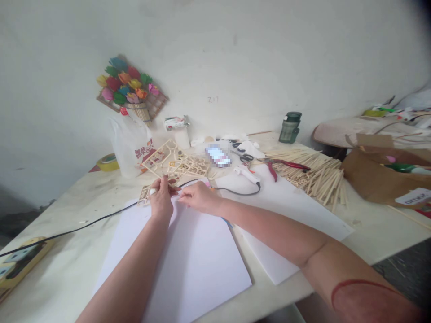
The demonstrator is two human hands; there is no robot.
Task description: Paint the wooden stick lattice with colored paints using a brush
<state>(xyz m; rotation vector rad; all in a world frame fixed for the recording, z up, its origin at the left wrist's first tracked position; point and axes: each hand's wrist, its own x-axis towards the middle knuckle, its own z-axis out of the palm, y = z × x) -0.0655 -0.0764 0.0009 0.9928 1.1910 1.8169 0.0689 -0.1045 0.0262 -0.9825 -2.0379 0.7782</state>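
Observation:
My left hand is closed on a small lattice of glued wooden sticks, which sticks out to the left of the fingers. Thumb and fingers of my right hand are pinched together just beside the left fingertips; whatever they hold is too small to make out. Both hands hover over a white paper sheet. Right behind them lies a pile of stick lattice frames. A white hot glue gun rests on a second sheet to the right.
Red-handled pliers lie by a heap of loose wooden sticks. Black scissors and a phone are at the back. A black cord crosses the left side near a power strip. A cardboard box stands right.

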